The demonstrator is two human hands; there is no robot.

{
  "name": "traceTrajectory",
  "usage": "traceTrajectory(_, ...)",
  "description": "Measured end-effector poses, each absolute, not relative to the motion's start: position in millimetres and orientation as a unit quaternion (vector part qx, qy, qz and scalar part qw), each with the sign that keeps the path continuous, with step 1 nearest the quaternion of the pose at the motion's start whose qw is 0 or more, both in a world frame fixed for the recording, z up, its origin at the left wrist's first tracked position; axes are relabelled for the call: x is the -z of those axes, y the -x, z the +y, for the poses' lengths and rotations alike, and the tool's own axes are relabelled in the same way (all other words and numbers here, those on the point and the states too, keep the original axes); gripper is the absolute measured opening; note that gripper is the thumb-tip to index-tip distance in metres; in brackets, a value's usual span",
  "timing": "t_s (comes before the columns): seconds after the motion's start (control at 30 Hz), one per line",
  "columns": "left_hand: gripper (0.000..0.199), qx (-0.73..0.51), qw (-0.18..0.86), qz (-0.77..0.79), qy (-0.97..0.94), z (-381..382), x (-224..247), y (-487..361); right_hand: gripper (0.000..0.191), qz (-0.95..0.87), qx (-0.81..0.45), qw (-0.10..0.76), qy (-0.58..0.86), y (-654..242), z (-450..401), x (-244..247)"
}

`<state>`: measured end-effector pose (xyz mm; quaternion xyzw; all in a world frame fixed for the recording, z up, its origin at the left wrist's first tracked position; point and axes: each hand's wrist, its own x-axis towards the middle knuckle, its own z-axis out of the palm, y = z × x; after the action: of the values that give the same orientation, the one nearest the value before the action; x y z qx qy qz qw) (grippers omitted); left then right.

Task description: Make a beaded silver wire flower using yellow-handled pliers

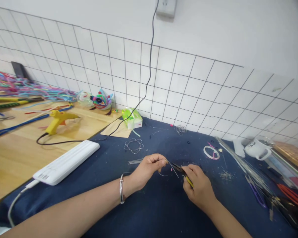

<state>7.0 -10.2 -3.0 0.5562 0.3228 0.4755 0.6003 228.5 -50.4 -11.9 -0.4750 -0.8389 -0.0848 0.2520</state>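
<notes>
My left hand (151, 168) pinches a thin metal wire (173, 168) between thumb and fingertips above the dark blue cloth. One end of the wire slants down to the right, and a curved part hangs below my fingers. In my right hand (200, 186) is a pair of pliers (188, 179) with yellow and black handles. Their dark jaws point left and lie close to the wire; whether they touch it I cannot tell. Behind my left hand lies a flower-shaped wire ring (134, 145), beside several straight wire pieces (134, 162).
A white power strip (67, 162) and a yellow glue gun (58, 121) lie to the left. At the back stands a green tissue pack (132, 118). To the right are a tape roll (211, 152), a wire bundle (248, 165), purple-handled scissors (257, 193) and a white mug (257, 148).
</notes>
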Motion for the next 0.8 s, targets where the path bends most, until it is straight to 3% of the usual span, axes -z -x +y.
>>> traceTrajectory(0.23,0.017,-0.507,0.620,0.326,-0.502,6,4,0,0.038,-0.846,0.095,0.282,0.444,-209,-29,-4)
traceTrajectory(0.6,0.014,-0.519,0.517,0.403,-0.549,31,5,10,0.037,-0.863,0.113,0.282,0.404,-183,23,0)
traceTrajectory(0.8,0.015,-0.505,0.493,0.423,-0.568,39,7,12,0.035,-0.855,0.016,0.330,0.400,-184,34,18)
